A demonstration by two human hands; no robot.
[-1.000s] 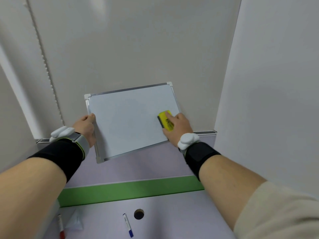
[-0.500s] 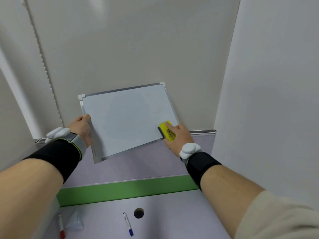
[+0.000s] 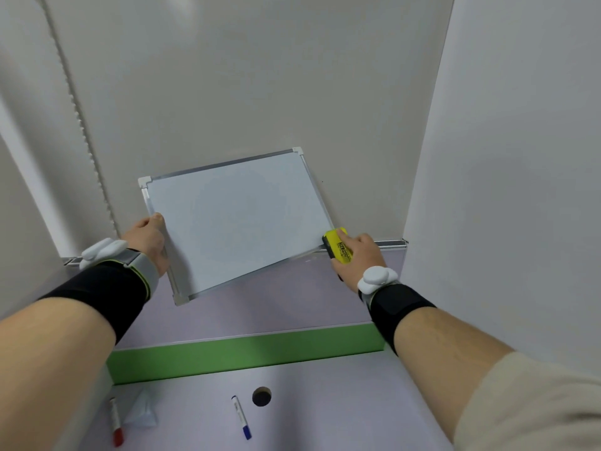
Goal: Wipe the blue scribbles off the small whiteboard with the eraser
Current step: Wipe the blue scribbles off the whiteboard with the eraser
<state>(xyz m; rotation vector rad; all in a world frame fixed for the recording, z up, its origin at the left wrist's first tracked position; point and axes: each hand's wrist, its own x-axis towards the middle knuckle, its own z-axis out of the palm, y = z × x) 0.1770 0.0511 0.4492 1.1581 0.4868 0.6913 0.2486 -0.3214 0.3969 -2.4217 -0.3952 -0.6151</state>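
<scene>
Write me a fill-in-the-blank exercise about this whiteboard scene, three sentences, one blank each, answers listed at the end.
1. The right hand holds an eraser whose colour is ____.
2. The left hand grips the whiteboard by its ____ edge.
3. On the desk near the round hole lie two markers, one with a blue cap and one with a ____ cap.

Missing words: yellow; left; red

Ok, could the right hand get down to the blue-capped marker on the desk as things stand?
Probably yes, but not freely: the right hand is shut on the yellow eraser at the whiteboard corner. The blue-capped marker lies bare on the desk with nothing over it, so only the eraser occupies the hand.
</scene>
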